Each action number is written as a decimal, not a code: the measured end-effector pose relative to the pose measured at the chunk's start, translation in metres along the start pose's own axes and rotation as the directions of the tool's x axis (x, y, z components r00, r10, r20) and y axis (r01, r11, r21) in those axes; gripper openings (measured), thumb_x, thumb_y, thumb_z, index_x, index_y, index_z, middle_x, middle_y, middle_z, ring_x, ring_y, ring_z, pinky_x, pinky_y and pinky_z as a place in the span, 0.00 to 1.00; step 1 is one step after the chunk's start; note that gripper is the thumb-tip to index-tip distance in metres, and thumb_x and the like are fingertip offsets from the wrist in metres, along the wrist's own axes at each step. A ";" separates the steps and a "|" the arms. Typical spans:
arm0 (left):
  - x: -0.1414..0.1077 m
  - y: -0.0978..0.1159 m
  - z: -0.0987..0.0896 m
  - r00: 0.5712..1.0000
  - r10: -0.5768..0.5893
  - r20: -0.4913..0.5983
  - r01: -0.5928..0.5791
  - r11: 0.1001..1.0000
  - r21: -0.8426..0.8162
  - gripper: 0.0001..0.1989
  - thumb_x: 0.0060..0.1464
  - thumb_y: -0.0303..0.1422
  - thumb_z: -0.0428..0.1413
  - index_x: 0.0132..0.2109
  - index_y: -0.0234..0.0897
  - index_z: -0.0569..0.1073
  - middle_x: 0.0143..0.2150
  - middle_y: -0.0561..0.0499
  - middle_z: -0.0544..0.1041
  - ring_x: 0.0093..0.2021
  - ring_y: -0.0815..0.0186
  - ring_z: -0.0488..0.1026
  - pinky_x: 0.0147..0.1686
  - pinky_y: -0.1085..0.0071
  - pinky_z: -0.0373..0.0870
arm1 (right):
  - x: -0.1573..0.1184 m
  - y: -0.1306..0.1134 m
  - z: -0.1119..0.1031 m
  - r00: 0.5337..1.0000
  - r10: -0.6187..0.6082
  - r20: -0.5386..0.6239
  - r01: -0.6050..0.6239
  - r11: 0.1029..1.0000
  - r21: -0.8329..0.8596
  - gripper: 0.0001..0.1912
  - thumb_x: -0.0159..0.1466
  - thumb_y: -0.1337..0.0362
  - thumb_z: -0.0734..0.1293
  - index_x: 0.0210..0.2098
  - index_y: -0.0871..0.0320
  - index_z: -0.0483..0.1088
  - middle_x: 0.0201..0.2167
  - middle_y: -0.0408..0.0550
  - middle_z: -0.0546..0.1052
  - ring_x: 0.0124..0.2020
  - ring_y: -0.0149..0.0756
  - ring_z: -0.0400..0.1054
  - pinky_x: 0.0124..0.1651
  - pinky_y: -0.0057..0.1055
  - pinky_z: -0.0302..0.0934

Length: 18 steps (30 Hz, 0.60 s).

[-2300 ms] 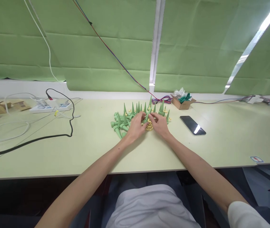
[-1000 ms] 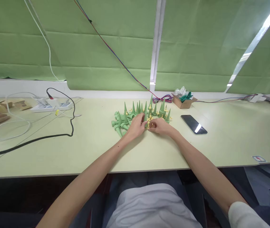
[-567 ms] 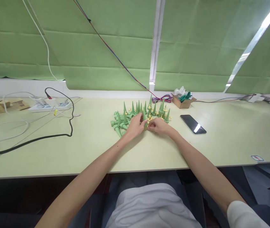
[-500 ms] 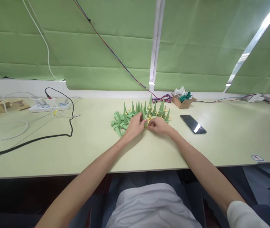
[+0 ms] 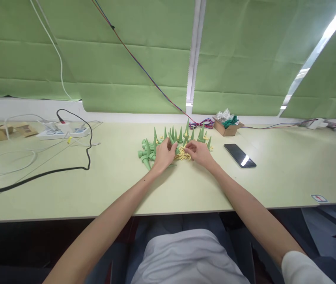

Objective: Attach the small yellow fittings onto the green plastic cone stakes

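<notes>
My left hand [image 5: 165,154] is closed around a green cone-shaped plastic piece [image 5: 170,139], its tip tilted up and to the left. Close on its right, my right hand [image 5: 200,152] has thumb and forefinger pinched on what looks like a small yellow plastic piece, mostly hidden by the fingers. A heap of small yellow pieces [image 5: 182,155] lies on the table between the hands. Several green cones [image 5: 180,136] stand upright behind them, some with yellow pieces attached. More green cones [image 5: 146,162] lie on their sides left of my left hand.
A black phone [image 5: 240,155] lies to the right. Behind it sits a small cardboard box [image 5: 227,129] holding clear plastic and green material, beside a coil of red and blue wire [image 5: 205,123]. On the left are a power strip [image 5: 64,133] and a black cable [image 5: 52,172].
My hands have shifted slightly apart, uncovering the yellow heap. The green cone in my left hand has moved left and tilted; my right hand has risen a little from the heap.
</notes>
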<state>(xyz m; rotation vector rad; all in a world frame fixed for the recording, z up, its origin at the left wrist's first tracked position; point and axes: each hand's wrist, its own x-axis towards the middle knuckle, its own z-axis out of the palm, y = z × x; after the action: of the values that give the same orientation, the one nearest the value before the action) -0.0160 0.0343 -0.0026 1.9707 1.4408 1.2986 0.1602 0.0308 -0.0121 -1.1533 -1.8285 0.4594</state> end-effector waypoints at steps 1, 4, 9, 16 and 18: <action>0.000 0.000 0.000 1.000 0.000 -0.003 0.000 1.000 -0.008 0.15 0.60 0.42 0.51 0.29 0.41 0.57 0.25 0.53 0.72 0.26 0.64 0.71 0.32 0.66 0.66 | 0.000 0.000 0.000 1.000 -0.014 -0.014 0.014 1.000 0.007 0.08 0.62 0.60 0.68 0.30 0.57 0.67 0.27 0.46 0.78 0.20 0.31 0.67 0.28 0.30 0.62; -0.001 0.000 0.000 1.000 0.009 -0.003 -0.009 1.000 -0.017 0.15 0.59 0.42 0.51 0.30 0.41 0.57 0.25 0.53 0.73 0.25 0.63 0.71 0.32 0.66 0.67 | -0.001 -0.002 0.002 0.998 -0.055 -0.010 0.055 0.998 0.015 0.10 0.62 0.57 0.68 0.31 0.56 0.68 0.29 0.47 0.78 0.23 0.33 0.68 0.29 0.30 0.62; -0.002 0.002 -0.002 1.000 0.015 0.023 -0.015 1.000 0.004 0.13 0.59 0.42 0.51 0.31 0.41 0.58 0.25 0.53 0.73 0.26 0.62 0.72 0.33 0.66 0.67 | -0.003 -0.004 0.006 0.996 -0.093 0.017 0.092 0.996 0.015 0.14 0.63 0.52 0.67 0.32 0.56 0.69 0.30 0.47 0.78 0.24 0.33 0.68 0.29 0.30 0.61; -0.003 0.004 -0.003 0.998 0.045 0.031 -0.046 0.998 0.029 0.12 0.60 0.41 0.51 0.32 0.41 0.60 0.25 0.54 0.72 0.26 0.63 0.71 0.32 0.67 0.64 | -0.003 -0.004 0.006 0.996 -0.091 0.023 0.092 0.996 -0.015 0.13 0.63 0.53 0.67 0.32 0.57 0.70 0.28 0.47 0.78 0.23 0.32 0.66 0.30 0.29 0.59; -0.003 0.003 -0.002 0.998 0.049 0.031 -0.050 0.998 0.045 0.11 0.59 0.40 0.51 0.32 0.41 0.61 0.25 0.54 0.72 0.26 0.63 0.70 0.32 0.67 0.64 | -0.003 -0.004 0.006 0.996 -0.080 0.027 0.081 0.996 -0.029 0.12 0.63 0.54 0.67 0.33 0.57 0.70 0.29 0.47 0.78 0.24 0.32 0.67 0.30 0.29 0.59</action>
<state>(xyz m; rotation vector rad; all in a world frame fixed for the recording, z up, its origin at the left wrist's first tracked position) -0.0163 0.0300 -0.0004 2.0588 1.4282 1.2620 0.1535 0.0276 -0.0140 -1.0934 -1.9027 0.4038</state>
